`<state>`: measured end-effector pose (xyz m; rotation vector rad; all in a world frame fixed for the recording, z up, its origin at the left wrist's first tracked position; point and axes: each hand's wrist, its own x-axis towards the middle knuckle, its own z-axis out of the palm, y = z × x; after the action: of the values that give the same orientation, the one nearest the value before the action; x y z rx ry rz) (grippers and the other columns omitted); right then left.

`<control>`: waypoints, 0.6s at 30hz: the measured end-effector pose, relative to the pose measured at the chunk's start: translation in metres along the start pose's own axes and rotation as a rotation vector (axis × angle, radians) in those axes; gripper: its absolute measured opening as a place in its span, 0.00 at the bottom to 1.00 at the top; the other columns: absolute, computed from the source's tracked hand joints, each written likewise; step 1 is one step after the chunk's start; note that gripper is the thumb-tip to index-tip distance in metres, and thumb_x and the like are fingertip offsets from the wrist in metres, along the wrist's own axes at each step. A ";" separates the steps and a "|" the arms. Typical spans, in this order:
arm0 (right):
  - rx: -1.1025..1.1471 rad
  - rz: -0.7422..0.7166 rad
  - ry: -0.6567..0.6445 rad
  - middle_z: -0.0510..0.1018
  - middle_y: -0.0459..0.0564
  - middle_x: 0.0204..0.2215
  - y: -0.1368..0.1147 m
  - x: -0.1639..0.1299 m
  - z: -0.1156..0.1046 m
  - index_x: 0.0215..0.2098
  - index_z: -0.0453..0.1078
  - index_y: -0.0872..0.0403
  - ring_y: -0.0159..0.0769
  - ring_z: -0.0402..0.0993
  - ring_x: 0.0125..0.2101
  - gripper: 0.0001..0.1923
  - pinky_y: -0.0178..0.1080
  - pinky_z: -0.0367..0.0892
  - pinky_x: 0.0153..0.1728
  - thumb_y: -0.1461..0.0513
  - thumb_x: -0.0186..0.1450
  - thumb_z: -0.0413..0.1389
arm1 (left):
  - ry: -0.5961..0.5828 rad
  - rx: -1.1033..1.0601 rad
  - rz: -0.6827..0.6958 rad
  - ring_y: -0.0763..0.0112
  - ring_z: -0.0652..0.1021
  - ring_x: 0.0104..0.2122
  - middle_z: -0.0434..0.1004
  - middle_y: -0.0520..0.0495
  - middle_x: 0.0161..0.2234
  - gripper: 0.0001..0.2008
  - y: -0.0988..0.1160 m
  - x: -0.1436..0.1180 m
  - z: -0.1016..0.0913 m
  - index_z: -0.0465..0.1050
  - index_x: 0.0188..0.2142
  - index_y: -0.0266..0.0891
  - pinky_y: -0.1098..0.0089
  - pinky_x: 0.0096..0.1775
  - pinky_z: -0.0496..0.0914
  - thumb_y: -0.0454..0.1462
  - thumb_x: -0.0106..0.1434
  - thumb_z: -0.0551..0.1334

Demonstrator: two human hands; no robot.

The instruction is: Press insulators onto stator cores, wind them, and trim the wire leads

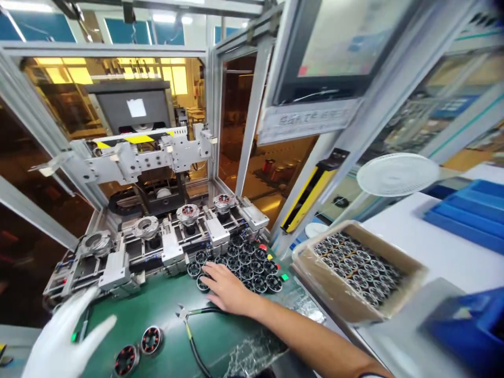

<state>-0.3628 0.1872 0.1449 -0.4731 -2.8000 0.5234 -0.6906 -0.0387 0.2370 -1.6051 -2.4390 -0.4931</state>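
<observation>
My right hand (230, 289) is bare, its fingers stretched out and apart at the left edge of a cluster of black ring-shaped motor stators with silver rims (246, 271). Its fingertips overlap one stator (202, 283); whether they touch it I cannot tell. My left hand (59, 338), in a white glove, is open with thumb and fingers apart at the lower left, holding nothing. Two stators with reddish parts inside, a nearer one (126, 360) and a farther one (151, 340), lie to its right. Side cutters (189, 320) with dark handles lie on the green mat between my hands.
A machine fixture (169, 244) spans the bench's back, with several round holders; two at right carry reddish stators. A box of stators (354, 268) stands right, near blue bins (468, 215) and a white fan (397, 173). A screen (338, 47) hangs above; a yellow bar (305, 197) flanks the opening.
</observation>
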 end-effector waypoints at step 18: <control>0.228 0.140 0.132 0.62 0.52 0.64 0.029 -0.010 0.024 0.59 0.68 0.51 0.47 0.52 0.67 0.28 0.54 0.48 0.69 0.47 0.66 0.55 | -0.457 0.175 0.476 0.46 0.74 0.53 0.75 0.38 0.55 0.17 0.210 0.294 0.057 0.82 0.31 0.42 0.56 0.50 0.70 0.48 0.43 0.70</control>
<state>-0.3532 0.2014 0.1101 -0.6321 -2.5541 0.7992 -0.6145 0.3102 0.3168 -2.3133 -2.1599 0.1777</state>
